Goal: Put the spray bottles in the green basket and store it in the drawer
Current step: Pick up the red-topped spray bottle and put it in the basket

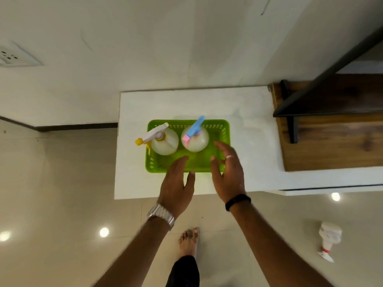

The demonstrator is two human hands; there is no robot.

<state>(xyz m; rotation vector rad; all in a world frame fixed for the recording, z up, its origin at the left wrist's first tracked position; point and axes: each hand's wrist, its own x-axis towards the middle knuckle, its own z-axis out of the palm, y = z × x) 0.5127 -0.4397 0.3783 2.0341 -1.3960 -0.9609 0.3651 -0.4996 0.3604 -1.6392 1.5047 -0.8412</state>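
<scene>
The left hand (176, 183) and the right hand (227, 172) reach forward, both with loose spread fingers and holding nothing. Their fingertips cover the near rim of the green basket (224, 131), which stands on the white counter (248, 125). Two spray bottles stand upright inside, one with a yellow nozzle (163, 140), one with a blue trigger (194, 137). Whether the fingers touch the basket I cannot tell; motion blur hides it.

Single head-worn wide-angle view, looking steeply down from above at the white surface (238, 125) against the wall, near enough that both forearms enter from the bottom edge, floor (62, 183) and one bare foot (189, 240) below.
</scene>
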